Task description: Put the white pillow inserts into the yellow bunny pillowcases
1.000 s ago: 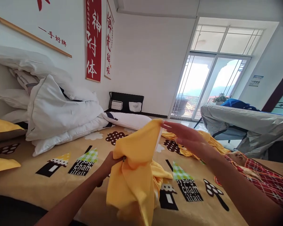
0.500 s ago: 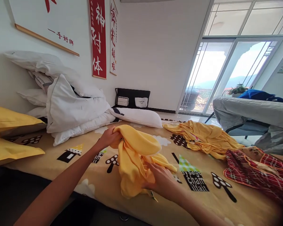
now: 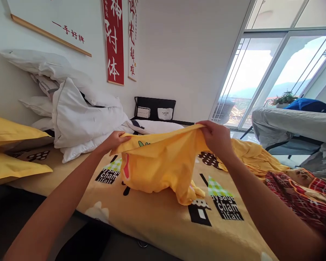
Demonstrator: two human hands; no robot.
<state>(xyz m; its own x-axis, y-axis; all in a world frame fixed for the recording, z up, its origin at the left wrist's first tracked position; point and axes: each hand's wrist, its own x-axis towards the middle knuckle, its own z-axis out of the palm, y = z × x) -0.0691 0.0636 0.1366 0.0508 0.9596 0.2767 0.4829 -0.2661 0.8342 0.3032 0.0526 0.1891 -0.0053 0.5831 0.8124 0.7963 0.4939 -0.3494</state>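
A soft yellow cloth [image 3: 157, 163] with pink and green printed patches hangs between my hands. Whether it is a garment or a cover, I cannot tell. My left hand [image 3: 116, 140] pinches its upper left corner, and my right hand [image 3: 216, 136] grips the upper right end. The top edge is stretched taut, sloping up to the right. Its lower part droops in folds close to the tan patterned bedspread [image 3: 157, 221].
White pillows [image 3: 81, 119] are piled at the left, beside yellow cushions [image 3: 16, 165]. Another yellow cloth [image 3: 250, 156] and a red plaid cloth [image 3: 290, 188] lie at the right. Behind the bed stands a black rack [image 3: 154, 108]. A covered table [image 3: 293, 121] is by the window.
The bunched yellow cloth has been lifted and spread out sideways. My right hand moved up and right to its top edge; my left hand moved slightly left and up.
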